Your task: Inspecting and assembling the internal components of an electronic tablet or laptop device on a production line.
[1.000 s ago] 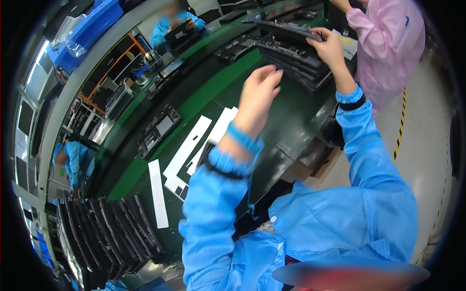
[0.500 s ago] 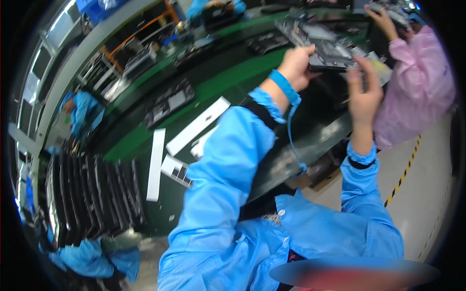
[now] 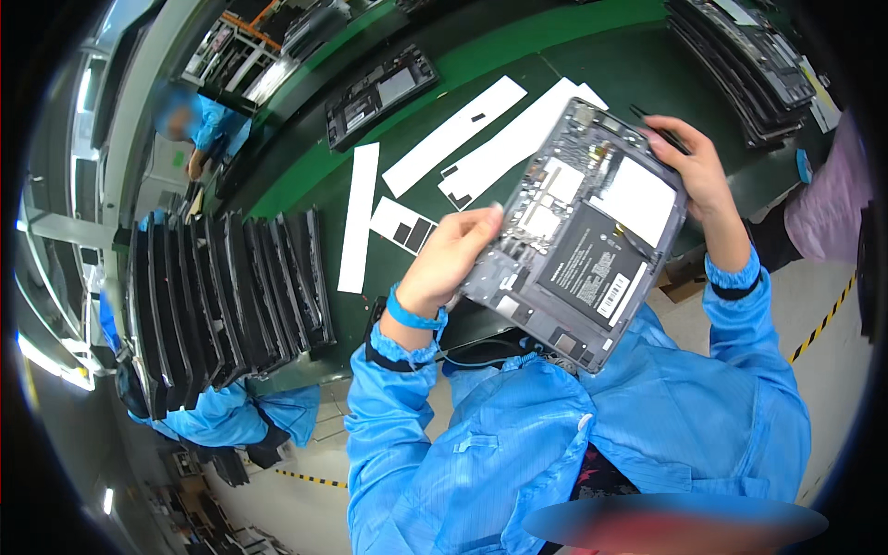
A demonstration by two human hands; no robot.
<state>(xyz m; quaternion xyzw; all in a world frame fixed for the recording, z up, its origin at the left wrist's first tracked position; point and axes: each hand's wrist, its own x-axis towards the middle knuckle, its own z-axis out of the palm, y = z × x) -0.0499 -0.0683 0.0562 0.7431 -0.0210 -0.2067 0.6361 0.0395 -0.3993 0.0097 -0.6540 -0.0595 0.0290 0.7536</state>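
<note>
Chassis (image 3: 527,291) tilts between both hands above the green bench's (image 3: 629,69) near edge, its battery (image 3: 587,264) showing. The left hand (image 3: 450,254) pinches its left edge; the right hand (image 3: 700,173) clasps its far right edge, a slim dark tool (image 3: 639,111) also in its grasp. White strips (image 3: 359,217) lie to the left, dark panels (image 3: 227,296) stand farther left, and a stack (image 3: 740,69) sits far right.

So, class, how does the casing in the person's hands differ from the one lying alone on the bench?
The held casing is in the left hand and right hand; the lying casing rests on the bench. The held casing looks larger in view than the lying casing, being nearer. Both are dark, inner parts exposed.
</note>
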